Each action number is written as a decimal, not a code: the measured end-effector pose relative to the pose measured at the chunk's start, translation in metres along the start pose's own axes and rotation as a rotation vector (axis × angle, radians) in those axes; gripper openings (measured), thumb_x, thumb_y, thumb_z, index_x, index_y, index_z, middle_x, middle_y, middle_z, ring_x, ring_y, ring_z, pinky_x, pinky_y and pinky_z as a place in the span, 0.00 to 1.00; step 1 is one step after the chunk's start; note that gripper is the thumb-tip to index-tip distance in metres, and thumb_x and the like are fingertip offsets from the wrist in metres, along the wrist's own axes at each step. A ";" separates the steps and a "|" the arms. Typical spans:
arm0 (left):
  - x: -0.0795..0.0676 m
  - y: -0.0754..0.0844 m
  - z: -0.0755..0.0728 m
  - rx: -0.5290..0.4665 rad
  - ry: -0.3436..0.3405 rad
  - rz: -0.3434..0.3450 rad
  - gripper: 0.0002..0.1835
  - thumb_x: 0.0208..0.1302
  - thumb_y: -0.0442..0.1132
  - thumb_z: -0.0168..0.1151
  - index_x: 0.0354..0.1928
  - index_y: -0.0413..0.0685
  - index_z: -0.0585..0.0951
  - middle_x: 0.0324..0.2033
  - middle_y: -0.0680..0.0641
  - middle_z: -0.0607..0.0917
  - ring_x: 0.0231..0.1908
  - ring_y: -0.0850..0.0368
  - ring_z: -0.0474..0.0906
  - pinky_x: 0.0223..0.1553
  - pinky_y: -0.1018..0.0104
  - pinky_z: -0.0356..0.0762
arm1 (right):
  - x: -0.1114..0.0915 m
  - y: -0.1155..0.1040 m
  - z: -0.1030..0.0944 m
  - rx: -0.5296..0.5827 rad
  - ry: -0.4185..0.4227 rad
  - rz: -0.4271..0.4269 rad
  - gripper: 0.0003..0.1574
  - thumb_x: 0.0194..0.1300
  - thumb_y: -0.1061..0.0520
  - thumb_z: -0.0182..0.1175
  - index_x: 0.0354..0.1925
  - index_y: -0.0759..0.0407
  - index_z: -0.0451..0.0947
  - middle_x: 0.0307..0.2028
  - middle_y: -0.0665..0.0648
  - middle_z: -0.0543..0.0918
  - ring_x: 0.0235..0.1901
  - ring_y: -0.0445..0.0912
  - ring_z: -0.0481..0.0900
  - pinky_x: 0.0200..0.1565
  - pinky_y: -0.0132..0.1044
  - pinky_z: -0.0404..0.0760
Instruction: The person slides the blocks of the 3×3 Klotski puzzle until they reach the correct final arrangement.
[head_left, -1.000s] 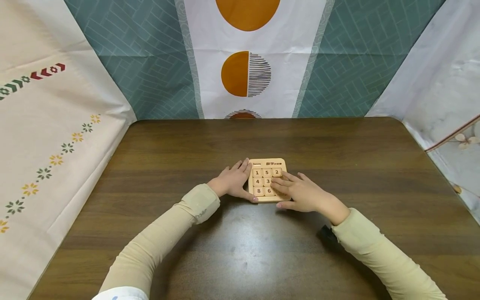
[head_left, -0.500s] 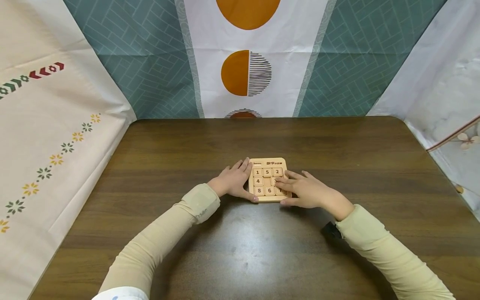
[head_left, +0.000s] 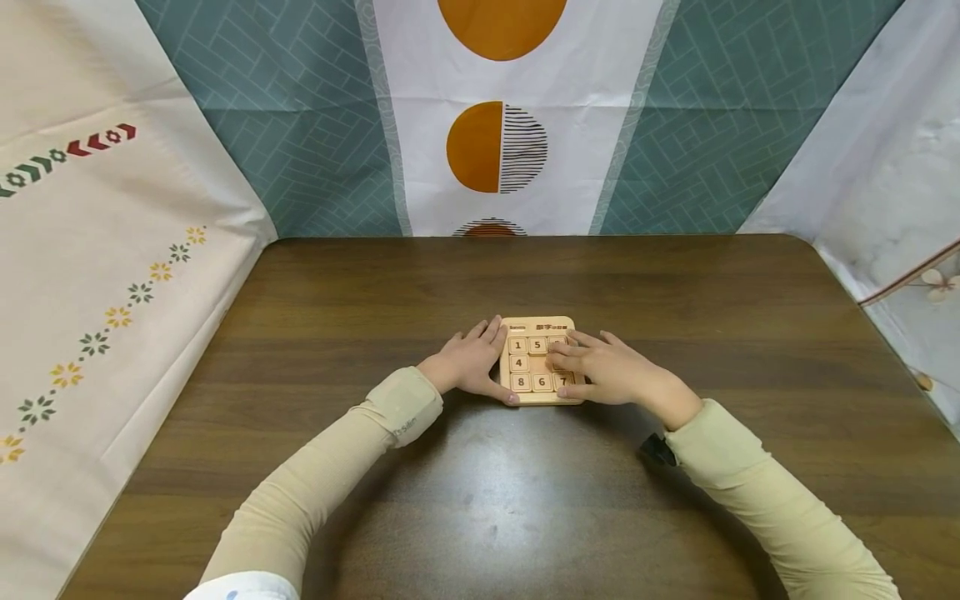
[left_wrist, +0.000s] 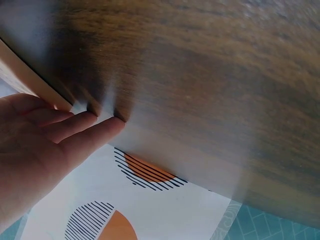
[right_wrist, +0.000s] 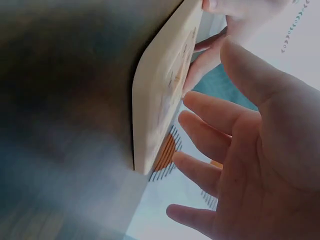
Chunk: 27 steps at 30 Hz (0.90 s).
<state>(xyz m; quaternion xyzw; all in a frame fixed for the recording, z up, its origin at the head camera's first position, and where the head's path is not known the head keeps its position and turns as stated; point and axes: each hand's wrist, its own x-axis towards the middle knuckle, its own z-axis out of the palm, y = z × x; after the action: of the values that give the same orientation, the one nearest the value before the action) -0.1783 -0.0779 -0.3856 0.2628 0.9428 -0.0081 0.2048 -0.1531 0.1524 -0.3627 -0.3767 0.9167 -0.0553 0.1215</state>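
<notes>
A wooden number slide puzzle (head_left: 523,322) lies flat on the table. Tiles 1, 5, 4, 8, 6 and 7 show, with a vacant slot in the middle; the tiles at upper and middle right are partly hidden by fingers. Along the puzzle's left side, my left hand (head_left: 472,362) rests with straight fingers, its thumb at the lower left corner. From the right, my right hand (head_left: 621,372) reaches over the tiles, fingertips near the top right tile and thumb by the 7. In the right wrist view, this hand (right_wrist: 240,155) has spread fingers close over the puzzle's face.
The puzzle lies near the middle of a dark brown wooden table (head_left: 375,292). Behind it hangs a teal and white cloth (head_left: 315,167) with orange circles; pale cloths hang at both sides. A dark object (head_left: 657,450) sits beneath the right wrist.
The 3 tile slid from the middle slot to the right under my right fingers. Then these fingers shifted up and left toward the top right tile. My left hand stayed in place.
</notes>
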 end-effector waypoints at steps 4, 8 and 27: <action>0.000 0.001 -0.001 -0.001 0.002 0.001 0.65 0.42 0.76 0.55 0.70 0.39 0.41 0.69 0.40 0.39 0.68 0.45 0.40 0.60 0.44 0.52 | 0.011 0.000 0.001 -0.019 -0.018 0.033 0.37 0.63 0.39 0.53 0.65 0.55 0.63 0.65 0.56 0.62 0.66 0.57 0.51 0.57 0.64 0.50; 0.000 0.002 -0.001 -0.003 -0.002 0.000 0.65 0.42 0.76 0.55 0.70 0.39 0.41 0.70 0.41 0.39 0.68 0.45 0.40 0.60 0.44 0.52 | 0.018 0.001 0.002 -0.020 -0.035 0.046 0.39 0.63 0.38 0.52 0.66 0.54 0.61 0.66 0.54 0.59 0.67 0.56 0.49 0.58 0.64 0.49; 0.000 0.000 -0.001 -0.005 -0.011 0.001 0.65 0.42 0.76 0.54 0.70 0.39 0.40 0.69 0.41 0.38 0.68 0.44 0.40 0.60 0.44 0.52 | 0.008 -0.010 0.007 0.016 -0.030 0.022 0.40 0.61 0.38 0.54 0.65 0.56 0.63 0.65 0.56 0.62 0.66 0.56 0.51 0.57 0.65 0.50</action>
<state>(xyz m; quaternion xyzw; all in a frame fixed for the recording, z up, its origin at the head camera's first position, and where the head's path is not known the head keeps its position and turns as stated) -0.1784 -0.0777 -0.3842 0.2625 0.9417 -0.0071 0.2104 -0.1499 0.1391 -0.3688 -0.3662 0.9185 -0.0556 0.1387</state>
